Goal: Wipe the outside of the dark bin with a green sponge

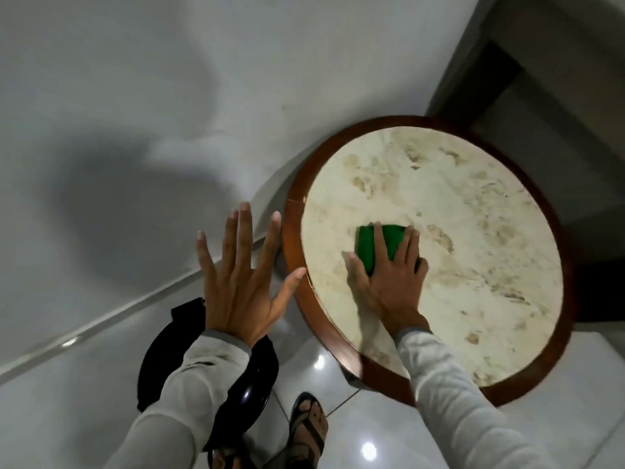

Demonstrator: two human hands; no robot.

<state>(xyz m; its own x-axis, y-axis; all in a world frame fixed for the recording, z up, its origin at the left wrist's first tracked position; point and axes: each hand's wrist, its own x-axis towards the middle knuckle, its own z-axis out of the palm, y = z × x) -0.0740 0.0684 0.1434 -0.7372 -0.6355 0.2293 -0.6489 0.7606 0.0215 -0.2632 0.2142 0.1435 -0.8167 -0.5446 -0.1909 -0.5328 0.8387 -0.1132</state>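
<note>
The green sponge (pixel 367 243) lies on a round table's pale marble top (pixel 473 231). My right hand (pixel 389 275) lies over it, fingers curled around its sides. My left hand (pixel 240 279) is held in the air left of the table with its fingers spread wide and nothing in it. The dark bin (pixel 250 387) stands on the floor below my left forearm, lined with a black bag; the sleeve hides most of it.
The round table has a brown wooden rim (pixel 292 238) and stands against a white wall (pixel 135 113). A sandalled foot (pixel 309 428) rests on the glossy white floor tiles (pixel 365 434) beside the bin. A dark doorway (pixel 527 79) opens at the upper right.
</note>
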